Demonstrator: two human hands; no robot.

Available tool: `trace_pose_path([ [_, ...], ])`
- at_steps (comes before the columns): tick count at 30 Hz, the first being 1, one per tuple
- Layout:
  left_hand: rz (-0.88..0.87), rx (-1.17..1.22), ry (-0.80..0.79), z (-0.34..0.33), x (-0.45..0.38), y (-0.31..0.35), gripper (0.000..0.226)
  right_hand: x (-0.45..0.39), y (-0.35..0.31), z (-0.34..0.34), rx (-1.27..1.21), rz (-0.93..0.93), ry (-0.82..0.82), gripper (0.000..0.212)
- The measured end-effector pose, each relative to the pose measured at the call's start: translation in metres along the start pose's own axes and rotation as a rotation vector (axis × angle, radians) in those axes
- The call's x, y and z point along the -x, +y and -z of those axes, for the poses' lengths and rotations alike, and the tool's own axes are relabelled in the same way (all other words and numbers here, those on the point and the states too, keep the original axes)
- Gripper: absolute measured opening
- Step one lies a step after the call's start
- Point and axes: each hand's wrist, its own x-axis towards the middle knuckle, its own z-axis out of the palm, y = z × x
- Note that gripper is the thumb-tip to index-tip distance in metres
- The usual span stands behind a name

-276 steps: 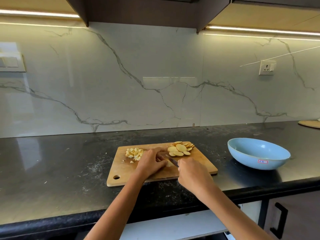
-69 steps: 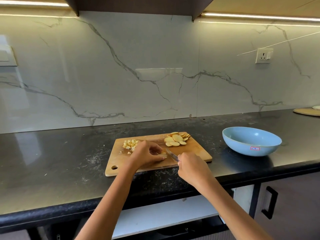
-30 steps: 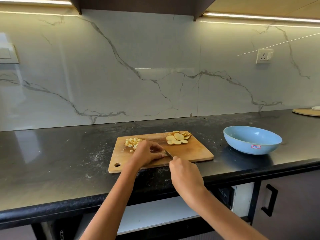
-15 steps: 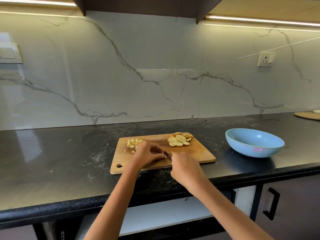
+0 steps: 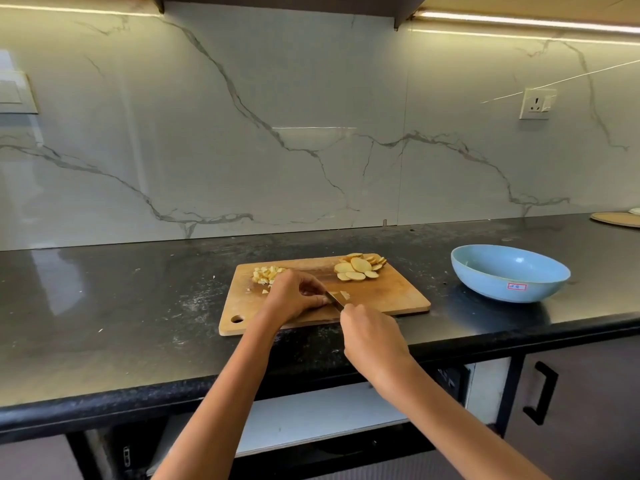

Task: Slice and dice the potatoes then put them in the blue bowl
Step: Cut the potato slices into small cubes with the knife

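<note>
A wooden cutting board [image 5: 391, 296] lies on the black counter. Round potato slices [image 5: 358, 267] are piled at its far right; diced potato [image 5: 265, 273] sits at its far left. My left hand [image 5: 292, 296] curls over potato pieces in the board's middle, mostly hiding them. My right hand [image 5: 372, 336] grips a knife [image 5: 335, 300] whose dark blade points at the left fingertips. A few cut pieces [image 5: 344, 294] lie just right of the blade. The blue bowl [image 5: 509, 277] stands to the right of the board, its inside bare.
The black counter [image 5: 121, 306] runs along a marble backsplash with a wall socket [image 5: 536, 103] at the right. A round wooden mat [image 5: 618, 219] lies at the far right. A cabinet handle [image 5: 542, 393] sits below the counter edge.
The knife keeps working beside my left fingers in small cuts; a few cut pieces now show right of the blade. Both hands stay over the board's middle. The camera has shifted slightly.
</note>
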Motion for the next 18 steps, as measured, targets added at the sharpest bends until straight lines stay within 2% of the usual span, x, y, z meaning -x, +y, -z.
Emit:
trace_pose_path([
  [5,0.001,0.019,-0.002,0.001,0.002,0.001,0.018,-0.011,0.003,-0.004,-0.045,-0.087,0.008,0.022],
  [13,0.038,0.057,0.084,0.001,-0.001,-0.006,0.02,-0.021,0.026,-0.005,-0.146,-0.156,0.049,0.018],
  [16,0.018,0.041,0.07,0.001,-0.001,-0.004,0.017,-0.027,0.033,-0.008,-0.178,-0.149,0.079,0.019],
  [18,-0.019,0.001,0.024,0.0,0.0,0.0,0.025,-0.03,0.037,-0.011,-0.199,-0.149,0.108,0.02],
])
